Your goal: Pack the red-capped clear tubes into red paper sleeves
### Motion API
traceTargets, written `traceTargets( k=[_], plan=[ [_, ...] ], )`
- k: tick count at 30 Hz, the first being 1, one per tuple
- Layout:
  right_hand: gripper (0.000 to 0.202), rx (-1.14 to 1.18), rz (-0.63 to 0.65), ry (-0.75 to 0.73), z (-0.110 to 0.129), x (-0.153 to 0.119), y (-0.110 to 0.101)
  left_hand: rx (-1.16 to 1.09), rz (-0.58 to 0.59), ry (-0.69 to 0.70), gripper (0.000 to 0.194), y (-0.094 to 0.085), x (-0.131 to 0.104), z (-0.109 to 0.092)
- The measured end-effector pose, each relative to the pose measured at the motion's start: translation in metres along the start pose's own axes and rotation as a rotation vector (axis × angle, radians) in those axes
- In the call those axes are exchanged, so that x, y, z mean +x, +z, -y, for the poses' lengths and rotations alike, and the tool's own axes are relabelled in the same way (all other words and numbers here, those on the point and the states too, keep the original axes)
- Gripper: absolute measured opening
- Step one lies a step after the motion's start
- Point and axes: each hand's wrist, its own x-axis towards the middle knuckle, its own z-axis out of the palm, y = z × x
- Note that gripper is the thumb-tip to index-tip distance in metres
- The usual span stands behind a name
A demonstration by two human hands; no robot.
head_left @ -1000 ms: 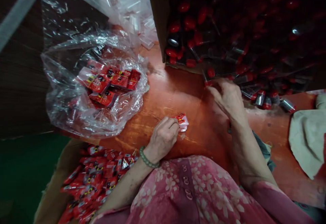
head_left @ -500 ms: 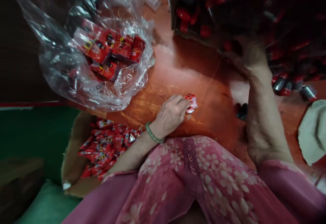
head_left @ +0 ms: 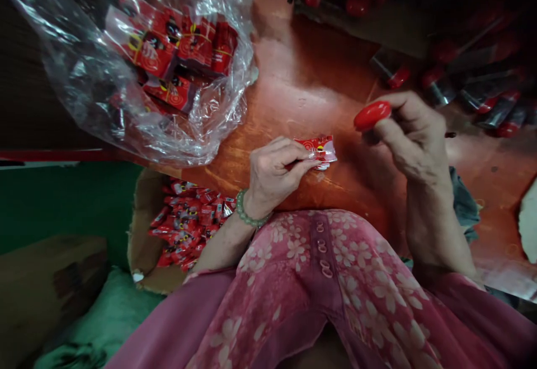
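Note:
My left hand (head_left: 274, 170), with a green bead bracelet at its wrist, pinches a small red printed plastic packet (head_left: 325, 148) on the wooden table. The fingers cover the packet's left part. My right hand (head_left: 419, 137) is raised to the right of it, apart from the packet. Between thumb and fingers it grips a small container with a glossy red cap (head_left: 372, 115); most of its darker body is hidden by the hand.
A clear plastic bag (head_left: 213, 140) with bundled red packets lies at upper left. Below it stands a cardboard box (head_left: 140, 229) full of red packets. Several red-capped containers (head_left: 440, 86) lie at upper right on the reddish wooden table (head_left: 277, 78).
My right hand has come back from the pile at upper right, now with a red-capped container in it. The packet in my left hand shows more of its length now. The view has shifted.

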Motion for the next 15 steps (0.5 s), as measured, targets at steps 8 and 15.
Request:
traceTargets(
  k=[8, 15],
  plan=[
    [0.027, -0.158, 0.266, -0.132, 0.015, -0.026, 0.012, -0.085, 0.065, 0.058, 0.013, -0.005, -0.004, -0.013],
    [0.030, -0.340, 0.502, -0.113, 0.020, -0.027, 0.007, -0.071, 0.193, 0.074, 0.009, -0.008, -0.009, -0.017]
  ],
)
